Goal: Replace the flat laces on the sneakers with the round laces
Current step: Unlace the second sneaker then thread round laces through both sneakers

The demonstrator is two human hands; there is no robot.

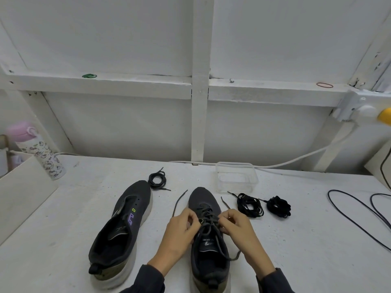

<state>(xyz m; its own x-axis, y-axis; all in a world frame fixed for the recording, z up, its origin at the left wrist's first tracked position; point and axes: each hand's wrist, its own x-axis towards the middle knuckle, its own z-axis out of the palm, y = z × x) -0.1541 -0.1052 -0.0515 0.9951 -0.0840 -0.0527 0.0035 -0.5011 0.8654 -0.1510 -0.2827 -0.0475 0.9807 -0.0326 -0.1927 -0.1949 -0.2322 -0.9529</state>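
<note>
Both hands are down on the laced sneaker [208,240], which sits right in front of the person, toe pointing to twelve o'clock, heel to six. The left hand [182,229] comes at it from nine o'clock and the right hand [238,228] from three. They meet over the crossings about midway up the tongue, neither one nearer than the other.

The grip on each side is tight and small: fingers curled in, thumb and fingertips pinching the grey lace [208,215] where it crosses the eyelet rows. Exactly which strand each pinch has, I can't make out from here. The lace's free ends trail off toward eleven and one o'clock beside the toe, and a slack loop hangs out at five o'clock, by the right wrist. My read is that this is the flat lace being loosened, so the pull wants to run along the shoe's length, row by row.

Over at nine o'clock the bare sneaker [124,225] lies with its eyelets empty and a small coiled lace [157,181] at its toe. On the counter [306,240] at two o'clock lie a looser coil [250,205] and a bunched coil [278,206], just short of a clear tub [234,164].
</note>
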